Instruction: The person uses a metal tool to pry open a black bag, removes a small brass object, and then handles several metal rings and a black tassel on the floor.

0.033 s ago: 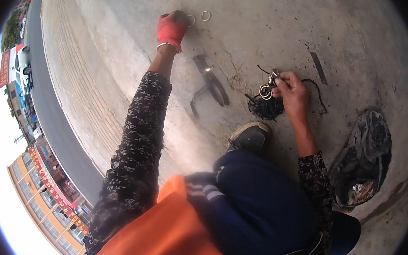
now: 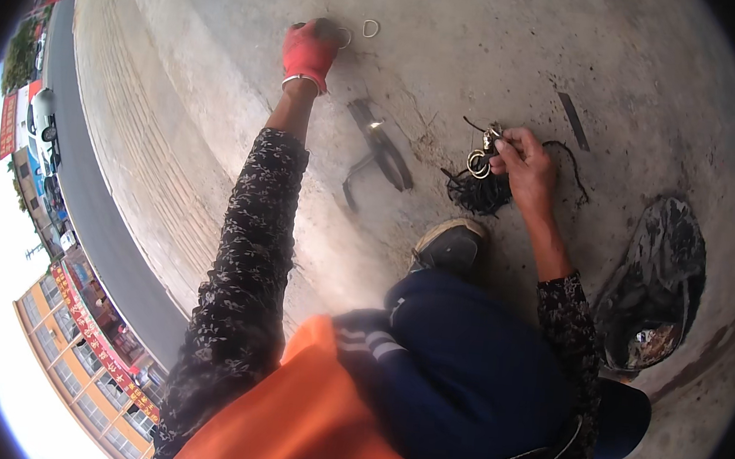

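Note:
My left hand point(image 2: 311, 50), in a red glove with dark fingers, is closed low over the concrete at the far left. A thin metal ring point(image 2: 344, 38) shows at its fingertips; what lies inside the fist is hidden. Just right of it is a D-shaped metal ring point(image 2: 371, 29). My bare right hand point(image 2: 526, 166) pinches a bunch of metal rings point(image 2: 478, 164) with a shiny fitting on top. Beneath them sits a tangle of black straps or cords point(image 2: 479, 193). Between my hands lies a dark tool with two splayed handles point(image 2: 383, 154), resembling pliers.
A dark flat strip point(image 2: 574, 122) lies beyond my right hand. To the right is a crumpled black bag point(image 2: 656, 281) with its mouth toward me. My shoe point(image 2: 453, 247) is close to the black tangle. A road point(image 2: 98, 162) with cars and buildings runs along the left.
Both hands and the things on the ground stay as they were. Only the white car on the road at the left has shifted slightly.

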### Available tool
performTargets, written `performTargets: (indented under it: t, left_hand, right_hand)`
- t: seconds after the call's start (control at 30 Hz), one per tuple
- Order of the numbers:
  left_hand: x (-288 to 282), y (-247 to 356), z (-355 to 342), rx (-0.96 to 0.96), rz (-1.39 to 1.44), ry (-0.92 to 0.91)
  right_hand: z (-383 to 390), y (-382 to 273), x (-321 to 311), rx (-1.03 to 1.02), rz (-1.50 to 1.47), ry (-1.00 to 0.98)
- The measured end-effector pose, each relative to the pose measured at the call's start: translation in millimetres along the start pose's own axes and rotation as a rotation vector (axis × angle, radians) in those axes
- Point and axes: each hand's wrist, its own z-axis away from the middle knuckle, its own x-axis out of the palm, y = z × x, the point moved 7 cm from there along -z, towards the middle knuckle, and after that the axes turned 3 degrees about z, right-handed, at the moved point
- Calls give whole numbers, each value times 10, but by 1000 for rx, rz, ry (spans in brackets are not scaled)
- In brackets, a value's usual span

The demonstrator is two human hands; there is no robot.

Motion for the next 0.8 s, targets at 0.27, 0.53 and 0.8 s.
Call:
performTargets:
  t: [0.27,0.53,0.8]
  left_hand:
    - [238,144,1,43,-164,-117]
    - [143,369,405,159,-29,-98]
    - [564,1419,1549,-83,1146,-492]
  right_hand:
    - [54,-279,-34,-329,280,62]
    - [33,-163,-19,-75,-73,-45]
    - [111,-338,64,-111,131,-105]
